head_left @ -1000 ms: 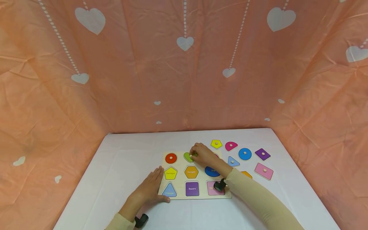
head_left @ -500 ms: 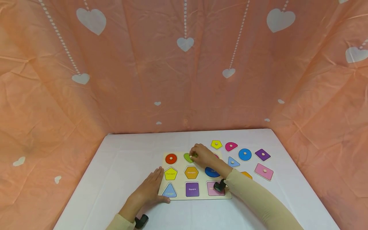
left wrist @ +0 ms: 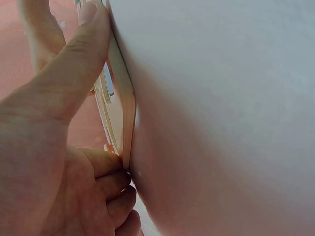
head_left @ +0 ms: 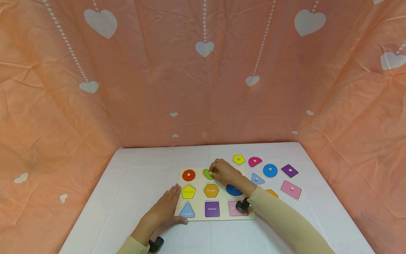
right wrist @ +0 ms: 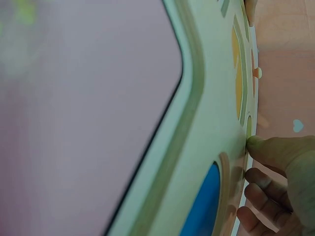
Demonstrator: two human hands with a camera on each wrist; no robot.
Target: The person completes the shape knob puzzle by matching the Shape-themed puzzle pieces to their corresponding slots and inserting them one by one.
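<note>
A wooden shape puzzle board (head_left: 200, 217) lies flat on the table. My left hand (head_left: 165, 205) steadies its near left corner, straight fingers along the left side and the thumb at the front edge; in the left wrist view the thumb (left wrist: 81, 54) and fingertips meet the board's edge. At the back row, my right hand (head_left: 224, 173) pinches a green heart-shaped puzzle piece (head_left: 206, 173), partly hidden by the fingers, at its slot. In the right wrist view the thumb (right wrist: 268, 147) is right at the green piece. A red round piece (head_left: 188, 179) with a knob sits in the back left slot.
Right of the board lie knobbed pieces: a yellow pentagon (head_left: 236, 162), magenta half circle (head_left: 253, 164), blue round piece (head_left: 268, 174), purple piece (head_left: 287, 173), light blue triangle (head_left: 255, 182) and pink rectangle (head_left: 295, 194). An orange piece (head_left: 272, 192) is partly behind the right sleeve (head_left: 279, 215).
</note>
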